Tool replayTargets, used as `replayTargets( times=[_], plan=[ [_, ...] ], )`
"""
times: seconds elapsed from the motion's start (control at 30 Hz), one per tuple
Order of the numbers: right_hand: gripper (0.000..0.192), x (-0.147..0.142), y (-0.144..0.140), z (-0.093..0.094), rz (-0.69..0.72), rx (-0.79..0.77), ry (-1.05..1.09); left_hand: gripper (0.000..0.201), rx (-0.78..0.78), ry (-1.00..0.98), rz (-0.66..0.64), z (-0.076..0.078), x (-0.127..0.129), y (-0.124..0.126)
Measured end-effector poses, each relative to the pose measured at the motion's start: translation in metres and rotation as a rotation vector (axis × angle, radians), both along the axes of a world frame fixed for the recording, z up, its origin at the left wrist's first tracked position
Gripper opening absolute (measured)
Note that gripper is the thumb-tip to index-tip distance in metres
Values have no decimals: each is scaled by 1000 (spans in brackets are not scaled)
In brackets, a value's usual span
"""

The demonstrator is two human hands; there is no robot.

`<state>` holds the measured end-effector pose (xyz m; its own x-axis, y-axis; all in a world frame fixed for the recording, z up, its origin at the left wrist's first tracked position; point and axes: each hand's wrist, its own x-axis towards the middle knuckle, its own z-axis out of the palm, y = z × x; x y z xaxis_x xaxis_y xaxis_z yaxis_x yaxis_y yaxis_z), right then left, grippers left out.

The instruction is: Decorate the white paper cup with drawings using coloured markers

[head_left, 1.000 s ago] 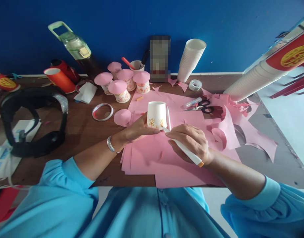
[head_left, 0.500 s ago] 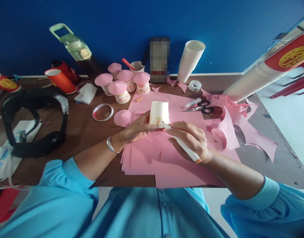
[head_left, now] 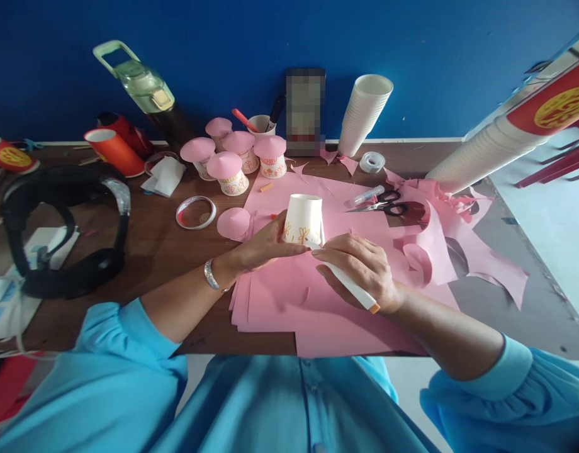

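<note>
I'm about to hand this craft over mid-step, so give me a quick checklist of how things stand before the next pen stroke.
1. Left hand steadies the upside-down paper cup: ok.
2. Right hand has a firm grip on the marker: ok.
3. Marker tip at the cup's lower edge: ok; actual contact: cannot tell.
4. Cup stands on the pink paper sheets: ok.
5. Scissors lie apart from both hands: ok.

Cup [head_left: 304,219] upside down on paper sheets [head_left: 289,296], mid-table; scissors [head_left: 388,204] to right, finished cups [head_left: 233,165] behind, tape ring [head_left: 196,212] left.
</note>
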<state>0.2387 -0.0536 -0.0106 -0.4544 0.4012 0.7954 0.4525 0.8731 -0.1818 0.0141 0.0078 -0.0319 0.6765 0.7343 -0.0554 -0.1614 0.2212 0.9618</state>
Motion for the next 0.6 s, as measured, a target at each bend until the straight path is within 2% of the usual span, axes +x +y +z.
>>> replayTargets(
  times=[0.43, 0.6],
  plan=[
    [34, 0, 0, -3, -17, -39, -9, 59, -19, -3, 11, 1, 2, -2],
    [30, 0, 0, 0, -12, -29, -17, 61, -13, 6, 10, 0, 1, -1]
  ],
)
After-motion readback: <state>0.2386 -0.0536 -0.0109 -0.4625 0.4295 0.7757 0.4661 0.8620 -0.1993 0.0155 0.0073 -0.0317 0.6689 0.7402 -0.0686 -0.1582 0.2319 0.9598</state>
